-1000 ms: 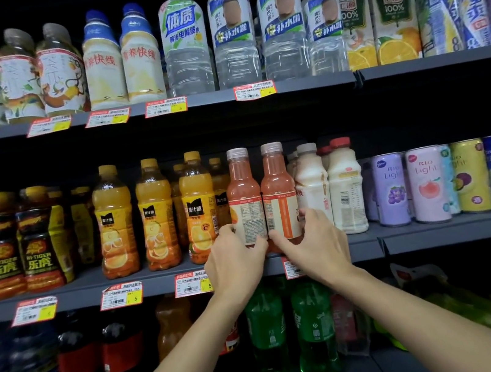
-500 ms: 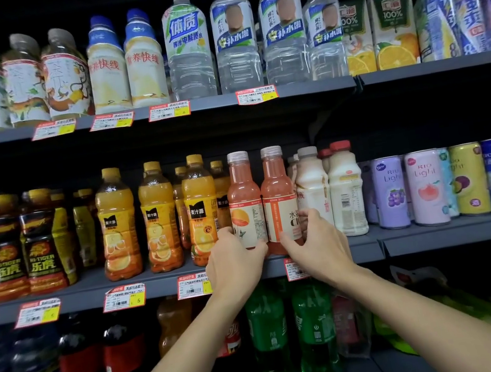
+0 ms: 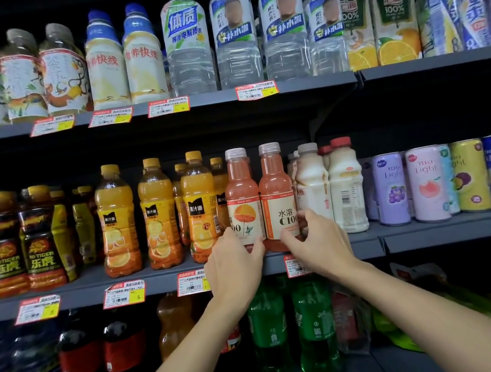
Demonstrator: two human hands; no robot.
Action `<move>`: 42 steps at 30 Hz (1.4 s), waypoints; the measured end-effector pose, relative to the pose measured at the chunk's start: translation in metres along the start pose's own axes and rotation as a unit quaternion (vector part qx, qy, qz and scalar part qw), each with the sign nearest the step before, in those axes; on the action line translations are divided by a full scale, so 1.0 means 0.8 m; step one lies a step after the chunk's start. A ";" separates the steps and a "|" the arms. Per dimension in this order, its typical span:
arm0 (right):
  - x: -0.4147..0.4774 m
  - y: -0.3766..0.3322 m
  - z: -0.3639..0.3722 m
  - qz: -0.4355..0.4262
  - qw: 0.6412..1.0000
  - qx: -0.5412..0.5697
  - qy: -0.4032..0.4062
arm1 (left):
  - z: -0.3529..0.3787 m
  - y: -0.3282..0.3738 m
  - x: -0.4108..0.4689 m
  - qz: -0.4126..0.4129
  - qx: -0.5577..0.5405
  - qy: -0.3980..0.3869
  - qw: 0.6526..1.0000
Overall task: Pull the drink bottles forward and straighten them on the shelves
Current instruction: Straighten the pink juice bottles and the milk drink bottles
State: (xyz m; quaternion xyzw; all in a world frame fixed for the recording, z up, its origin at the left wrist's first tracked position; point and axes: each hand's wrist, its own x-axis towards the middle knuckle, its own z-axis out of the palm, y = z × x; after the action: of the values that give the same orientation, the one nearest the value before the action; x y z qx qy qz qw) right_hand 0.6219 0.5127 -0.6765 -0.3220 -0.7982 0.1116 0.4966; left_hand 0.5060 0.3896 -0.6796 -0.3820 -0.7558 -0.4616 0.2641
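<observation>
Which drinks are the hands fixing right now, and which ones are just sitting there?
In the job: left hand gripping the left pink bottle; right hand gripping the right pink bottle; both on the middle shelf.
Just sitting: orange juice bottles, white milk bottles, Rio cans, green soda bottles, water bottles up top.

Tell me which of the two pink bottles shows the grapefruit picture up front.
The left pink bottle, gripped by the left hand; the right pink bottle shows C100 lettering instead.
</observation>
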 end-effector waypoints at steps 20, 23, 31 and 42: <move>-0.005 0.010 0.004 -0.003 0.999 0.031 0.033 | 0.006 -0.001 0.007 -0.011 -0.012 -0.013 1.000; -0.005 0.011 0.006 -0.002 0.999 0.024 0.040 | 0.007 -0.001 0.008 -0.015 -0.003 -0.012 1.000; -0.006 0.010 0.005 -0.002 0.999 0.025 0.042 | 0.009 0.008 0.007 -0.027 0.015 -0.005 1.000; -0.007 0.009 0.005 -0.003 0.998 0.037 0.052 | 0.008 0.006 0.008 -0.011 0.038 -0.004 0.999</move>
State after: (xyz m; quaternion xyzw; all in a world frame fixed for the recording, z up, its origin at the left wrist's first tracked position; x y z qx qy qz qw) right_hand 0.6233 0.5151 -0.6860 -0.3064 -0.7678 0.1229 0.5492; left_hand 0.5060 0.3987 -0.6751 -0.3655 -0.7778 -0.4338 0.2704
